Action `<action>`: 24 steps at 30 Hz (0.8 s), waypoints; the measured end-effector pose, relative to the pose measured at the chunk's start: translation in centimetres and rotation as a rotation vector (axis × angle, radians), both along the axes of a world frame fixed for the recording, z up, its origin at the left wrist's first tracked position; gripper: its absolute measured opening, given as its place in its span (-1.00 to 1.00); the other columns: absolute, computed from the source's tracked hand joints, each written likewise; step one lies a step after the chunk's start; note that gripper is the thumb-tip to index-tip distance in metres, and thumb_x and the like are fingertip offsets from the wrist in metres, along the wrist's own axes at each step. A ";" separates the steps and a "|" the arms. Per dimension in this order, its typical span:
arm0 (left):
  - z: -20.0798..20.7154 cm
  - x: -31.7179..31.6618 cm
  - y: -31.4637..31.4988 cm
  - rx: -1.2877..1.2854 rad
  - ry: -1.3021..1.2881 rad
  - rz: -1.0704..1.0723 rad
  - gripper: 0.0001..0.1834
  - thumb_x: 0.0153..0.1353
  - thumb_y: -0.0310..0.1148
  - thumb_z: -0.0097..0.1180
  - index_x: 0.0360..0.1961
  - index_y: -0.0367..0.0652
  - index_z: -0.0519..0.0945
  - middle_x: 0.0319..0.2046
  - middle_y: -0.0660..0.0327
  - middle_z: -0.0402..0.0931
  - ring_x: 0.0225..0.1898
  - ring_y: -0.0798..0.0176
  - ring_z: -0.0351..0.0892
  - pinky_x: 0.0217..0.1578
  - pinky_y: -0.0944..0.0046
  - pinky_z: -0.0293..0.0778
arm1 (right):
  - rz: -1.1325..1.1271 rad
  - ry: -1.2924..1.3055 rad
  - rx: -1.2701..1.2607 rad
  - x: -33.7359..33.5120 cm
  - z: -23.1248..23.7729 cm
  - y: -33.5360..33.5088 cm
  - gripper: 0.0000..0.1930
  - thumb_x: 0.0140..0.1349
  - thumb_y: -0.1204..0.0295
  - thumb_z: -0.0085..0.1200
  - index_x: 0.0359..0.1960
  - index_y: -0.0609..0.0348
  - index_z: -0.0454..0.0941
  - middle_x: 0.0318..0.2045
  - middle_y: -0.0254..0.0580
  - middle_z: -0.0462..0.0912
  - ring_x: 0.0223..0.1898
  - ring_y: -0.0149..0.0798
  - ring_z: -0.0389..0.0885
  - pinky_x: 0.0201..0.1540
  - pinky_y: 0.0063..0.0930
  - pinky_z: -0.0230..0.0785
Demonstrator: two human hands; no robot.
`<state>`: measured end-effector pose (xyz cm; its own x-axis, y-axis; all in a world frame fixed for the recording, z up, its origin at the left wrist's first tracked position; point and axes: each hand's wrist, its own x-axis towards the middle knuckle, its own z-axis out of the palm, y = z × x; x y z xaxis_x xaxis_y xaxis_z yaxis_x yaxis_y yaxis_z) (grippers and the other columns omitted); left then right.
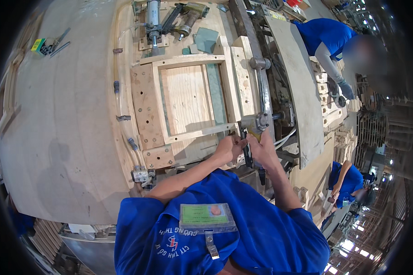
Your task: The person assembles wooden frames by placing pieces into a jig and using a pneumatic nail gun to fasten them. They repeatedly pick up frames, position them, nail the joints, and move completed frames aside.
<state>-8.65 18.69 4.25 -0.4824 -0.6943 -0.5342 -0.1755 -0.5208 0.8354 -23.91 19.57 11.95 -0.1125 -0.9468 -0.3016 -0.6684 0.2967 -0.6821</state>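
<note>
A rectangular wooden frame (192,133) lies in a wooden jig, its near right corner close to both my hands. My right hand (261,146) is wrapped round the handle of a pneumatic nail gun (254,123), whose metal head is at that corner. The nail gun's black magazine points down toward me, between my hands. My left hand (229,149) is closed just left of the magazine, against the near corner of the frame. What its fingers hold, if anything, is hidden. Inside the frame a pale board (186,98) shows.
Beyond the frame are an air cylinder (153,20) and a second nail gun (190,20). A drilled wooden block (147,107) borders the frame's left side. At far left lies a green and yellow box (38,46). Two co-workers in blue (323,34) work at the right.
</note>
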 end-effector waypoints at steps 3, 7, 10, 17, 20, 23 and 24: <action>0.0 -0.2 -2.9 -0.225 -0.088 0.051 -0.46 0.47 0.03 0.20 -0.45 -0.27 0.65 -0.58 0.08 0.60 -0.52 0.20 0.57 -0.40 0.06 0.49 | -0.182 -0.221 0.133 1.4 2.1 -3.8 -0.65 0.50 0.37 0.18 0.19 0.25 0.42 -0.32 -0.18 0.66 -0.48 -0.35 0.59 -0.45 -0.38 0.43; -0.5 -1.2 -8.0 -0.287 -0.042 0.414 -0.52 0.46 -0.04 0.21 -0.33 -0.33 0.66 -0.54 0.02 0.61 -0.50 0.11 0.71 -0.40 0.05 0.52 | -0.161 -0.271 -0.010 2.6 1.4 -11.3 -0.68 0.49 0.39 0.21 0.14 0.22 0.44 -0.38 -0.32 0.56 -0.63 -0.52 0.41 -0.59 -0.49 0.31; -0.3 -0.5 -13.1 -0.292 -0.124 0.429 -0.58 0.41 -0.06 0.24 -0.14 -0.30 0.74 -0.38 -0.09 0.72 -0.30 -0.12 0.77 -0.25 -0.04 0.58 | -0.110 -0.297 -0.054 3.3 0.8 -16.8 -0.68 0.47 0.34 0.24 0.08 0.23 0.43 -0.44 -0.32 0.53 -0.64 -0.50 0.41 -0.60 -0.46 0.30; -1.7 0.9 -18.2 -0.347 -0.189 0.487 -0.60 0.41 -0.10 0.24 -0.20 -0.30 0.76 -0.33 -0.13 0.75 -0.25 -0.21 0.75 -0.18 -0.05 0.57 | -0.108 -0.225 0.001 6.0 0.0 -22.8 -0.64 0.45 0.31 0.24 0.05 0.23 0.35 -0.47 -0.27 0.50 -0.63 -0.40 0.42 -0.60 -0.39 0.31; -2.1 0.9 -18.8 -0.334 -0.215 0.455 -0.60 0.40 -0.09 0.26 -0.20 -0.30 0.76 -0.30 -0.13 0.76 -0.23 -0.20 0.76 -0.16 -0.04 0.57 | -0.093 -0.202 -0.023 5.6 -1.3 -23.2 -0.64 0.46 0.31 0.24 0.04 0.24 0.34 -0.47 -0.28 0.49 -0.61 -0.41 0.42 -0.60 -0.39 0.32; -2.1 1.1 -18.8 -0.292 -0.221 0.425 -0.59 0.39 -0.08 0.27 -0.17 -0.30 0.77 -0.27 -0.13 0.78 -0.22 -0.17 0.77 -0.15 -0.04 0.58 | -0.110 -0.187 -0.035 5.6 -1.9 -23.2 -0.65 0.47 0.32 0.22 0.06 0.23 0.34 -0.45 -0.28 0.50 -0.60 -0.42 0.42 -0.61 -0.41 0.31; -2.1 1.5 -18.8 -0.271 -0.221 0.425 -0.59 0.38 -0.08 0.27 -0.16 -0.30 0.78 -0.26 -0.13 0.78 -0.21 -0.17 0.78 -0.14 -0.03 0.59 | -0.114 -0.197 -0.022 5.9 -1.6 -23.1 -0.65 0.47 0.33 0.21 0.06 0.23 0.34 -0.44 -0.29 0.51 -0.60 -0.43 0.42 -0.61 -0.41 0.31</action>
<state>-7.19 -0.15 2.20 -0.0262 -0.9303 -0.3658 -0.1828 -0.3553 0.9167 -18.00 -3.49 10.35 -0.1604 -0.9378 -0.3079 -0.4845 0.3466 -0.8032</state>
